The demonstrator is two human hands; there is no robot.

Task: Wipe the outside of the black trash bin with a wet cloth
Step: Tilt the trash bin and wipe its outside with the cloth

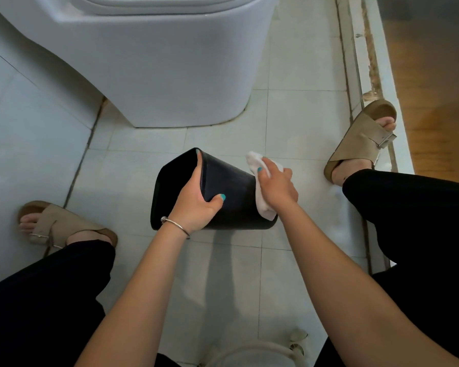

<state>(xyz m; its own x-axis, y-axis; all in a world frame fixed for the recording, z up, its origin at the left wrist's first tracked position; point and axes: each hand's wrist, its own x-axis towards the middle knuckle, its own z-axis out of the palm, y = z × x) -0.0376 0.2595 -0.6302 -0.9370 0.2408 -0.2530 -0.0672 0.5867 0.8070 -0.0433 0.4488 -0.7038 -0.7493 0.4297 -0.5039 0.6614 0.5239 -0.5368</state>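
Note:
The black trash bin (231, 192) lies tipped on its side on the tiled floor, its open mouth turned left. My left hand (196, 200) grips the rim, fingers curled inside the mouth and thumb on the outer wall. My right hand (276, 184) presses a white cloth (263, 205) against the bin's right end, near its base. The fingers curl over the cloth and part of it hangs below the hand.
A white toilet base (175, 75) stands just behind the bin. My sandalled feet rest at left (61, 226) and right (361, 141). A raised door sill (366, 75) runs along the right. A pale round object (260, 353) sits at the bottom edge.

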